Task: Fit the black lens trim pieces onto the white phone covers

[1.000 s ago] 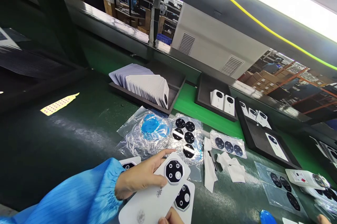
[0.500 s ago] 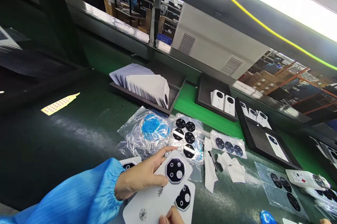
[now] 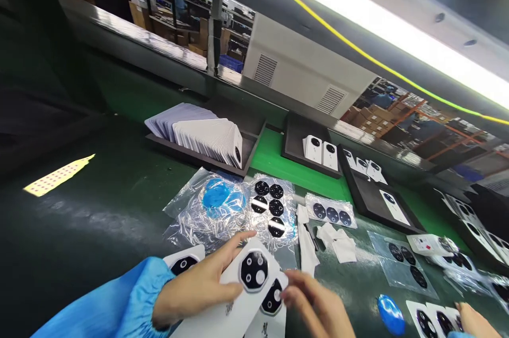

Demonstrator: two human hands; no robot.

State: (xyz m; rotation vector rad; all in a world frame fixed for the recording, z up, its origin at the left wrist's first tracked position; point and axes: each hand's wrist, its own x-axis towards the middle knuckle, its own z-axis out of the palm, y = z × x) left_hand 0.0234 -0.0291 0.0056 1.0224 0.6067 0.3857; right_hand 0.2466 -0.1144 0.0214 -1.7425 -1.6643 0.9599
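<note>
My left hand (image 3: 202, 290) is closed on a white phone back cover (image 3: 234, 301), thumb on its face and fingers along its far edge. The cover has a black octagonal camera plate (image 3: 253, 270) near its top. Beneath it lies a second white cover (image 3: 265, 325), partly hidden, with a similar camera plate (image 3: 272, 296). My right hand (image 3: 318, 301), slightly blurred, is at that lower cover's upper right corner with fingers apart. Another cover (image 3: 184, 259) shows behind my left wrist.
Beyond my hands lie a plastic bag with blue film (image 3: 217, 195), a sheet of black camera plates (image 3: 268, 205) and white cloths (image 3: 338, 242). A tray of fanned covers (image 3: 199, 160) stands behind. At lower right, another person's hand (image 3: 473, 319) touches white covers.
My right hand has left the lower edge of the held cover and moved up and right to the cover underneath. The view has shifted, and another person's hand shows more at right.
</note>
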